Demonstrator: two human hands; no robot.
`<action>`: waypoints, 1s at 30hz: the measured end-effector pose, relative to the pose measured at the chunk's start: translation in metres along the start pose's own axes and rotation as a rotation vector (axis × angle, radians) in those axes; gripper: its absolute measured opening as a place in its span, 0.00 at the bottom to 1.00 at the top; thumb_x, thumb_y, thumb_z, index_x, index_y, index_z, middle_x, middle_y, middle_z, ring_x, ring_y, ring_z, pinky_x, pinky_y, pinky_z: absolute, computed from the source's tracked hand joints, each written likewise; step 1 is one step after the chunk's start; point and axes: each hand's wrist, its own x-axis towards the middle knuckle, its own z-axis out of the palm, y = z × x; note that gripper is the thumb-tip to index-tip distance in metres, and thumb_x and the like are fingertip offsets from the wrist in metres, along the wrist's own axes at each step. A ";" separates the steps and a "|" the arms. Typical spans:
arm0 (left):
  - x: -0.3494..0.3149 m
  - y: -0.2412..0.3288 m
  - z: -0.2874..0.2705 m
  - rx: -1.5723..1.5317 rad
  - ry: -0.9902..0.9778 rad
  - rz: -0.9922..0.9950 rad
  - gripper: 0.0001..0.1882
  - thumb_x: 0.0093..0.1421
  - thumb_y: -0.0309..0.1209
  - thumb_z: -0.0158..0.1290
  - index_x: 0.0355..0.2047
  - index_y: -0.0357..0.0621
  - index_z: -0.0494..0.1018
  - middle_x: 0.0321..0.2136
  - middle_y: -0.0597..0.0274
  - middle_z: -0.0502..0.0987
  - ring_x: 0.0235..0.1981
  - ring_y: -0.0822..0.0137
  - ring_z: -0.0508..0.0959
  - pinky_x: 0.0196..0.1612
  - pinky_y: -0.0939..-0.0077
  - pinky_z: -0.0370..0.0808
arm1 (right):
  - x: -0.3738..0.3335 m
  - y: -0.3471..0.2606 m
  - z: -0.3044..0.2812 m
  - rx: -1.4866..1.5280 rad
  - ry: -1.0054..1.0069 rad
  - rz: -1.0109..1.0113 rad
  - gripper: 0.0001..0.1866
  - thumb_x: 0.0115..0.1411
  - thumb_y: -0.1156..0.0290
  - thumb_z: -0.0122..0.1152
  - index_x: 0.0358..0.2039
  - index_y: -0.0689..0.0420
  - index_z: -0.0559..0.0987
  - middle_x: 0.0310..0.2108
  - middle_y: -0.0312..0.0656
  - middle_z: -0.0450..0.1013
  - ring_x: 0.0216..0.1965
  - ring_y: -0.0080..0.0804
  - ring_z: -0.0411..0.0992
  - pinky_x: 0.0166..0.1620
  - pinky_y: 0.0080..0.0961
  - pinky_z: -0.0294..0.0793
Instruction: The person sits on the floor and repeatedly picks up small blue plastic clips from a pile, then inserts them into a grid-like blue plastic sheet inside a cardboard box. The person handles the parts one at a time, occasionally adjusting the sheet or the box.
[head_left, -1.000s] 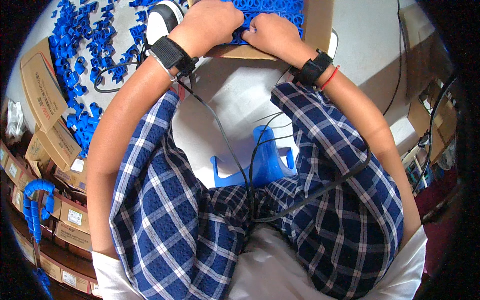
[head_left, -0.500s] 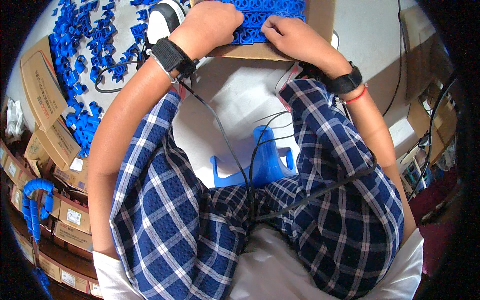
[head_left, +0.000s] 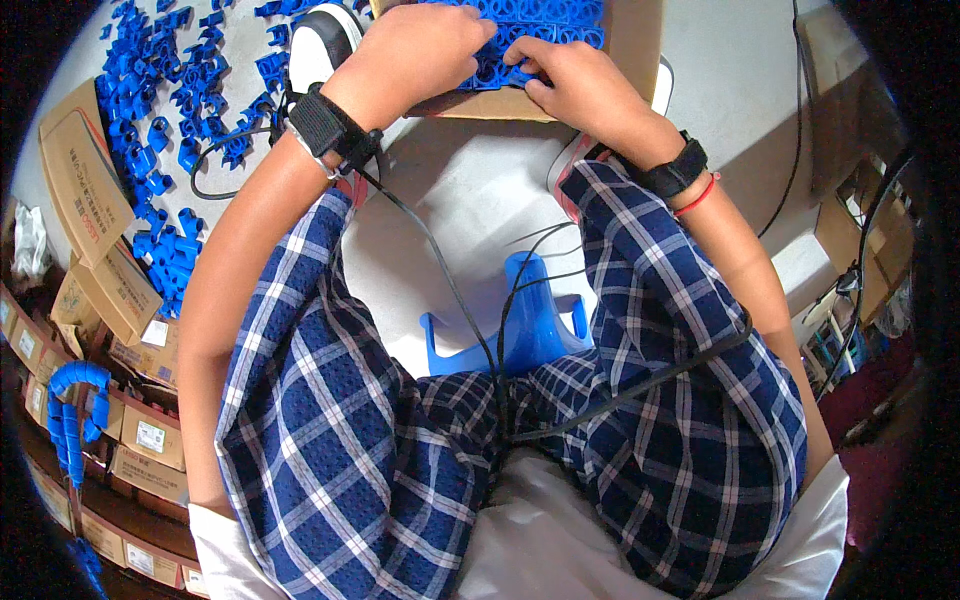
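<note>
An open cardboard box (head_left: 490, 105) at the top of the view holds rows of blue plastic pipe fittings (head_left: 550, 20) with round openings. My left hand (head_left: 425, 50) reaches over its left side, fingers curled down against the fittings; what they hold, if anything, is hidden. At the near right of the box is my right hand (head_left: 585, 85), its thumb and bent index finger apart over the fittings. Nothing shows clearly gripped there. Both wrists wear black straps.
Many loose blue fittings (head_left: 190, 75) lie on the floor at left. Beside them stand cardboard flaps (head_left: 85, 180) and stacked cartons (head_left: 150, 435). A blue plastic stool (head_left: 535, 320) is between my legs. Black cables (head_left: 440, 250) run from my wrists across my lap.
My right hand has drawn back slightly from the fittings, and its thumb and index finger have spread. My left hand has shifted only a little. The box has moved slightly left.
</note>
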 end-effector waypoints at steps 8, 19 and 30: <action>-0.001 0.007 0.024 -0.208 0.041 0.022 0.14 0.50 0.25 0.58 0.37 0.41 0.70 0.35 0.53 0.73 0.38 0.50 0.78 0.41 0.58 0.76 | 0.000 0.001 -0.004 0.074 -0.071 0.047 0.14 0.53 0.76 0.53 0.42 0.56 0.77 0.29 0.52 0.76 0.34 0.51 0.76 0.41 0.42 0.75; 0.001 0.003 0.026 -0.123 0.013 0.025 0.10 0.50 0.25 0.57 0.34 0.42 0.75 0.30 0.50 0.78 0.35 0.51 0.80 0.38 0.59 0.78 | -0.003 0.018 -0.015 0.149 -0.180 0.057 0.14 0.54 0.75 0.55 0.42 0.58 0.78 0.28 0.49 0.75 0.33 0.46 0.76 0.40 0.37 0.75; 0.003 0.002 0.026 -0.151 -0.063 -0.008 0.11 0.51 0.28 0.56 0.36 0.41 0.76 0.30 0.50 0.79 0.35 0.51 0.80 0.38 0.58 0.78 | 0.003 0.022 -0.004 0.074 -0.152 -0.018 0.11 0.58 0.68 0.54 0.37 0.59 0.80 0.34 0.50 0.77 0.39 0.47 0.76 0.45 0.40 0.74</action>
